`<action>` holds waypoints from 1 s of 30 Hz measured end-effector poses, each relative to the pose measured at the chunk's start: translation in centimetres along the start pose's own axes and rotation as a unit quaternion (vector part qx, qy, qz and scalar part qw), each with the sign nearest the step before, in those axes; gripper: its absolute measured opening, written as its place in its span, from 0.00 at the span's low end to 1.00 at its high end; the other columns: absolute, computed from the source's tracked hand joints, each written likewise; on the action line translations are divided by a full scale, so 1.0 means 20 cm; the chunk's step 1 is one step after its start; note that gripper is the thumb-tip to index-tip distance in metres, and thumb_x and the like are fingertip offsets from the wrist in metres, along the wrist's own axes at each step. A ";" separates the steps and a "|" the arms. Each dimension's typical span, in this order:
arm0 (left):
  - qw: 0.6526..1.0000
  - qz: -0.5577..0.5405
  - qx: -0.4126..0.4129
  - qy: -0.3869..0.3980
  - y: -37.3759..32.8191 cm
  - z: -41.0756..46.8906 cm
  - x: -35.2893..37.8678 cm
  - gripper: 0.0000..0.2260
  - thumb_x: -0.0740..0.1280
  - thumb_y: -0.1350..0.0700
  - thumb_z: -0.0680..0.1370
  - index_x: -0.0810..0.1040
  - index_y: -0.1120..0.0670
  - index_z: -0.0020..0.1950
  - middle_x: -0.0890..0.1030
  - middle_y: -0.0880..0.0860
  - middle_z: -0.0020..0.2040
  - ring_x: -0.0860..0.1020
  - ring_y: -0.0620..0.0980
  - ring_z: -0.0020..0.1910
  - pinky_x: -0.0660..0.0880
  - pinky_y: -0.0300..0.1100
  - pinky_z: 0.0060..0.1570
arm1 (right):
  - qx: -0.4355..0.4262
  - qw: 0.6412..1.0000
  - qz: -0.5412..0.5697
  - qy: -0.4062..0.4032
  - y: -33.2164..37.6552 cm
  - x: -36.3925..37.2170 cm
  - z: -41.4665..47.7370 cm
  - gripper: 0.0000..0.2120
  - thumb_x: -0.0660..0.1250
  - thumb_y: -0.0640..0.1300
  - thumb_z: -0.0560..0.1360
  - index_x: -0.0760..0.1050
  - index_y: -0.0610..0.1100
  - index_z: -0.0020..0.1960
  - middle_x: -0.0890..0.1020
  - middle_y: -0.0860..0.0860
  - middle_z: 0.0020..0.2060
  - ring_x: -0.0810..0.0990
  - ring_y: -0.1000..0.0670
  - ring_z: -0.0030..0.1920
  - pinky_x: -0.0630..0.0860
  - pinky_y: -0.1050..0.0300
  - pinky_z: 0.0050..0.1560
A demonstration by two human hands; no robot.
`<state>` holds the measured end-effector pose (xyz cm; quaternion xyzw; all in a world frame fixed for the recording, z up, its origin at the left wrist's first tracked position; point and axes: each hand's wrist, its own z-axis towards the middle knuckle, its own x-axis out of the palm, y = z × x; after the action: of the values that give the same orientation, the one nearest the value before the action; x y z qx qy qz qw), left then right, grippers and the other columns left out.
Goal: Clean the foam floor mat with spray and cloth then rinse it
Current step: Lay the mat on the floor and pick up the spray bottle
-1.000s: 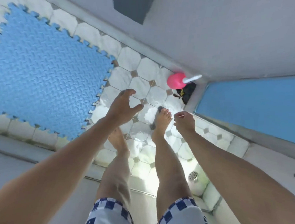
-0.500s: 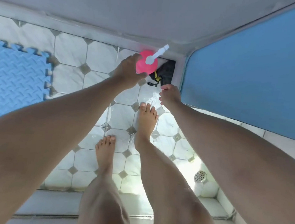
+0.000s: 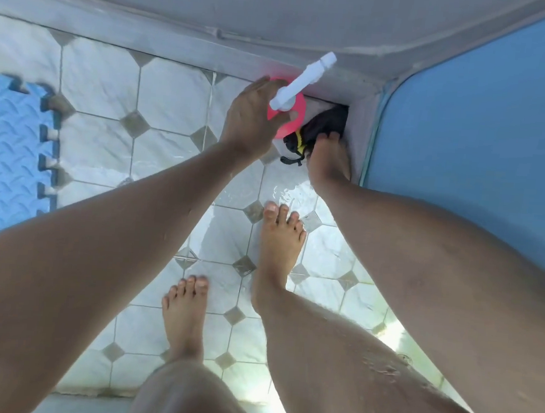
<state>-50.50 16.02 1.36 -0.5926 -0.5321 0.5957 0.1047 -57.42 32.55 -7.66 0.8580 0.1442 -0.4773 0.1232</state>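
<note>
A pink spray bottle [image 3: 297, 110] with a long white nozzle [image 3: 304, 80] stands in the floor's far corner. My left hand [image 3: 251, 120] grips it, with the thumb across its front. Just right of it a black cloth [image 3: 327, 122] with yellow trim lies bunched against the corner. My right hand [image 3: 329, 160] reaches onto the cloth and its fingertips touch it; whether they pinch it is hidden. The blue foam floor mat [image 3: 4, 159] lies flat at the left edge, only partly in view.
The white tiled floor [image 3: 175, 101] is wet and shiny. My bare feet [image 3: 280, 239] stand in the middle of it. A grey wall base [image 3: 179, 42] runs along the far side and a blue panel [image 3: 483, 125] closes off the right.
I have leaned further into the corner. My left hand went from touching the bottle to gripping it. My right hand moved forward onto the black cloth.
</note>
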 end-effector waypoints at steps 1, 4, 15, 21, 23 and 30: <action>1.000 -0.007 -0.006 0.002 -0.03 0.08 -0.02 0.19 0.74 0.54 0.76 0.81 0.58 0.65 0.84 0.55 0.58 0.80 0.54 0.57 0.75 0.41 0.53 | -0.004 0.999 0.049 0.011 0.00 -0.03 -0.01 0.12 0.64 0.42 0.77 0.78 0.37 0.58 0.80 0.38 0.54 0.79 0.38 0.54 0.76 0.50 0.50; 0.993 -0.001 -0.090 -0.073 0.19 -0.15 -0.03 0.20 0.72 0.57 0.77 0.76 0.58 0.69 0.83 0.54 0.55 0.81 0.56 0.55 0.77 0.47 0.53 | 0.038 0.977 0.205 0.047 0.02 -0.14 -0.10 0.10 0.59 0.41 0.75 0.78 0.39 0.48 0.81 0.42 0.40 0.80 0.40 0.42 0.79 0.48 0.39; 0.992 -0.012 -0.078 0.102 -0.68 -0.71 -1.12 0.18 0.73 0.54 0.78 0.79 0.54 0.67 0.82 0.48 0.53 0.78 0.49 0.51 0.75 0.44 0.51 | 0.119 0.880 0.440 0.133 0.27 -1.17 -1.01 0.05 0.70 0.44 0.74 0.78 0.42 0.43 0.74 0.49 0.31 0.72 0.49 0.30 0.65 0.59 0.26; 0.981 -0.028 -0.033 0.189 -1.48 -1.16 -1.68 0.20 0.76 0.56 0.76 0.80 0.55 0.68 0.82 0.48 0.56 0.80 0.53 0.57 0.76 0.45 0.56 | 0.093 0.902 0.417 0.061 0.17 -1.91 -1.72 0.10 0.67 0.52 0.78 0.77 0.45 0.52 0.78 0.54 0.38 0.76 0.52 0.36 0.68 0.67 0.25; 0.977 -0.012 0.025 0.210 -1.76 -1.27 -1.78 0.20 0.77 0.55 0.75 0.81 0.55 0.67 0.81 0.46 0.56 0.81 0.53 0.57 0.75 0.46 0.57 | 0.100 0.892 0.439 0.041 0.05 -2.13 -1.99 0.09 0.67 0.49 0.79 0.79 0.43 0.51 0.78 0.54 0.34 0.75 0.53 0.34 0.67 0.69 0.24; 0.934 0.043 0.204 0.290 -2.63 -1.63 -1.75 0.17 0.76 0.53 0.76 0.82 0.52 0.65 0.82 0.47 0.57 0.80 0.52 0.57 0.74 0.44 0.54 | 0.185 0.803 0.552 -0.124 -0.45 -2.73 -2.90 0.07 0.66 0.45 0.81 0.79 0.46 0.46 0.77 0.61 0.26 0.73 0.60 0.25 0.66 0.70 0.25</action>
<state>-40.78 27.91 70.76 -0.7275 -0.3200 0.4977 0.3474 -42.60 54.05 68.11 0.7326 -0.4615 -0.4484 0.2219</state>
